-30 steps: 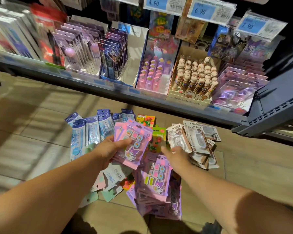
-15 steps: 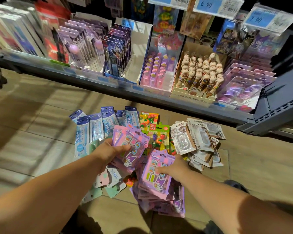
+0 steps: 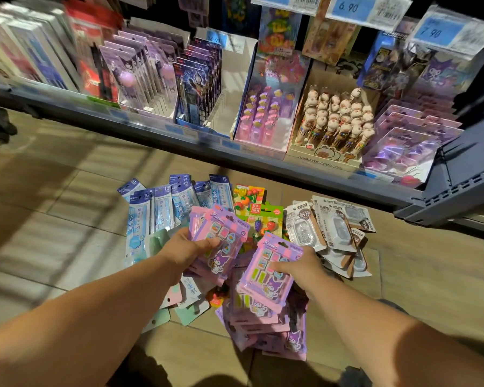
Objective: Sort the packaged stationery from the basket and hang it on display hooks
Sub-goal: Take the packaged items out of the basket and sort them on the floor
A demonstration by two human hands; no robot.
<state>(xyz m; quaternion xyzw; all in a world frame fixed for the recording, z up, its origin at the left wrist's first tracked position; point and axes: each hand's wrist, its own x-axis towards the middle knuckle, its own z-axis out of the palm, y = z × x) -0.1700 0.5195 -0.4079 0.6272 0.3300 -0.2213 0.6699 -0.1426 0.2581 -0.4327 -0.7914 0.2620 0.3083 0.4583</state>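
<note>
Packaged stationery lies sorted in heaps on the tiled floor. My left hand [image 3: 189,248] grips a small stack of purple-pink eraser packs [image 3: 221,236], thumb across the front. My right hand [image 3: 301,268] holds a single purple-pink eraser pack [image 3: 266,272] lifted just above the pile of the same packs [image 3: 263,325] below it. Blue ruler packs [image 3: 162,208] lie at the left, fruit eraser packs [image 3: 256,210] in the middle, and white correction tape packs [image 3: 333,227] at the right.
A low grey shelf [image 3: 151,127] runs across the back, carrying boxes of pens [image 3: 336,121] and carded items. Blue price tags [image 3: 436,32] hang above. Pastel green and pink packs [image 3: 185,305] lie under my left forearm. A dark shelf corner [image 3: 458,188] juts in at right.
My right hand reached into the purple pile, took hold of one eraser pack and lifted it. My left hand kept its stack, shifting slightly.
</note>
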